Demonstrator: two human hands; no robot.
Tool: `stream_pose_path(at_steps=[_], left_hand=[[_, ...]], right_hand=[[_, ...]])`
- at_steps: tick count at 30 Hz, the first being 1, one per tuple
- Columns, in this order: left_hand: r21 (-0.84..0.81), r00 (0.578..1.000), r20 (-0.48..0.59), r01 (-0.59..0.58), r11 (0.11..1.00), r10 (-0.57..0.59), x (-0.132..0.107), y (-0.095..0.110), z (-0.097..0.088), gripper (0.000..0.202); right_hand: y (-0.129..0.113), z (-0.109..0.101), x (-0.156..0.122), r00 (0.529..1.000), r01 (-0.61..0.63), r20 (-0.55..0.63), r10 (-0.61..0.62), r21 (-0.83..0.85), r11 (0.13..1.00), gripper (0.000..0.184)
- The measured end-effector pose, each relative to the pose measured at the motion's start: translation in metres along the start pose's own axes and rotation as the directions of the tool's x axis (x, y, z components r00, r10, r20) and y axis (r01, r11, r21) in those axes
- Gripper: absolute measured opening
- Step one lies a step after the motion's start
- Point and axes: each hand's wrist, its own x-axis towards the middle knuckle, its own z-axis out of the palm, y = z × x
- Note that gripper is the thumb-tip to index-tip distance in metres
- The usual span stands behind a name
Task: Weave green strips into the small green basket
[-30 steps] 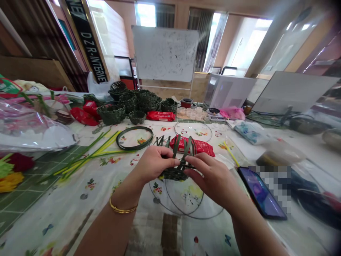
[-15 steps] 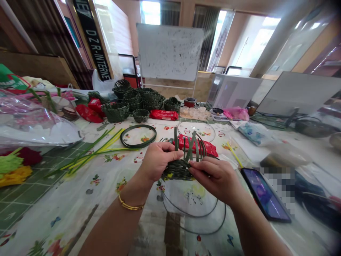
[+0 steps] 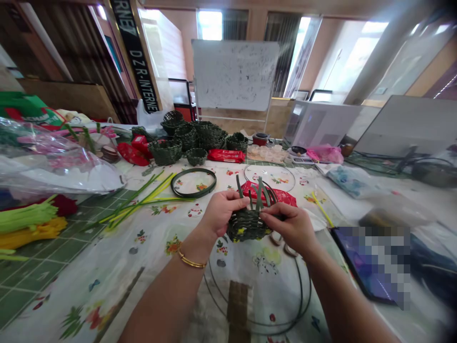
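A small, partly woven dark green basket (image 3: 247, 225) is held above the table between both hands, with loose upright strips (image 3: 257, 190) sticking out of its top. My left hand (image 3: 223, 213) grips its left side, fingers curled over the rim. My right hand (image 3: 291, 226) pinches a strip at the right side of the rim. A gold bangle sits on my left wrist. Under the hands lie loops of thin dark strip (image 3: 303, 305) on the flowered tablecloth (image 3: 117, 267).
Several finished green baskets (image 3: 193, 136) stand at the back, with red packets (image 3: 226, 155) beside them. A coil of green strip (image 3: 193, 183) and long green stalks (image 3: 143, 197) lie to the left. A phone (image 3: 371, 271) lies at right, plastic bags (image 3: 53, 166) at left.
The basket has been turned and drawn slightly closer between my hands. My right hand has shifted up to the rim, and the view has moved a little left and down.
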Motion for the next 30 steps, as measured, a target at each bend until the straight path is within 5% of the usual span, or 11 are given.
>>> stream_pose_path(at_steps=[5, 10, 13, 15, 16, 18, 20, 26, 30], left_hand=[[0.308, 0.998, 0.022, -0.065, 0.949, 0.061, 0.014, -0.018, -0.003, 0.03], [0.489, 0.984, -0.069, -0.112, 0.865, 0.166, 0.016, -0.02, -0.002, 0.014], [0.674, 0.901, -0.15, -0.208, 0.709, 0.407, 0.01, -0.014, 0.0, 0.026], [0.799, 0.848, -0.009, -0.312, 0.515, 0.53, 0.008, -0.009, -0.002, 0.021], [0.804, 0.863, 0.122, -0.375, 0.46, 0.49, 0.008, -0.007, -0.004, 0.009], [0.743, 0.883, 0.342, -0.463, 0.484, 0.32, 0.009, -0.004, -0.009, 0.02], [0.681, 0.886, 0.417, -0.451, 0.577, 0.202, 0.011, -0.003, -0.013, 0.025], [0.508, 0.921, 0.267, -0.384, 0.771, 0.283, 0.01, -0.004, -0.009, 0.034], [0.65, 0.888, 0.249, -0.448, 0.613, 0.385, 0.006, -0.002, -0.003, 0.03]], right_hand=[[0.01, 0.001, 0.004, 0.989, -0.106, 0.091, 0.114, -0.091, 0.99, 0.016], [0.017, 0.01, 0.008, 0.987, -0.059, 0.144, 0.075, -0.112, 0.992, 0.016], [0.019, 0.016, 0.007, 0.991, -0.021, 0.128, 0.039, -0.144, 0.989, 0.014], [0.019, 0.018, 0.006, 0.993, -0.001, 0.12, 0.022, -0.168, 0.986, 0.014], [0.019, 0.019, 0.005, 0.992, 0.011, 0.123, 0.011, -0.177, 0.984, 0.014], [0.018, 0.02, 0.003, 0.993, 0.034, 0.121, -0.01, -0.203, 0.979, 0.015], [0.016, 0.021, 0.002, 0.994, 0.046, 0.107, -0.022, -0.229, 0.972, 0.015], [0.006, 0.023, -0.003, 0.995, 0.098, 0.008, -0.099, -0.225, 0.969, 0.013], [0.002, 0.023, -0.006, 0.974, 0.197, -0.067, -0.216, -0.223, 0.955, 0.013]])
